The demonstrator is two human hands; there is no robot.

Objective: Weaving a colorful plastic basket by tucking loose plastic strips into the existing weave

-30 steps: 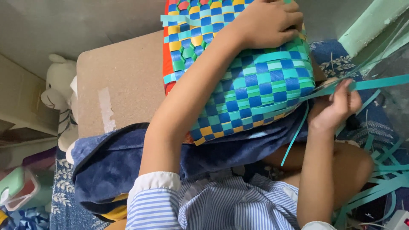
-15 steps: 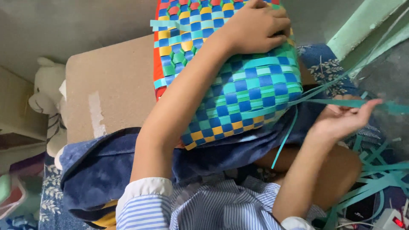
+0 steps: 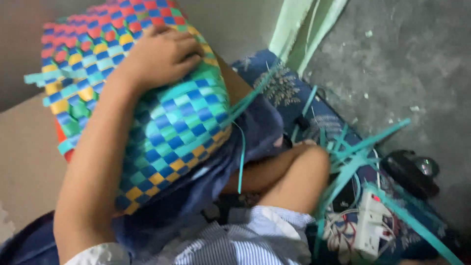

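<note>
We count one woven basket point(image 3: 147, 113), plaited in blue, green, yellow and red strips, resting tilted on the lap over dark blue cloth point(image 3: 206, 191). One loose teal strip point(image 3: 241, 157) hangs from its lower edge; a bundle of further teal strips point(image 3: 363, 152), too tangled to count, fans out on the right above a patterned blue mat point(image 3: 294, 88). One white power strip point(image 3: 370, 223) lies on that mat, and one dark object point(image 3: 407, 169) sits just beyond it on the grey floor point(image 3: 402, 64).

The left hand point(image 3: 159, 56) lies palm down on top of the basket, fingers spread and pressing it, the forearm running diagonally across the weave. The right forearm point(image 3: 294, 176) bends down beside the basket; its hand is hidden behind the basket and cloth, so we cannot tell whether it grips anything.
</note>
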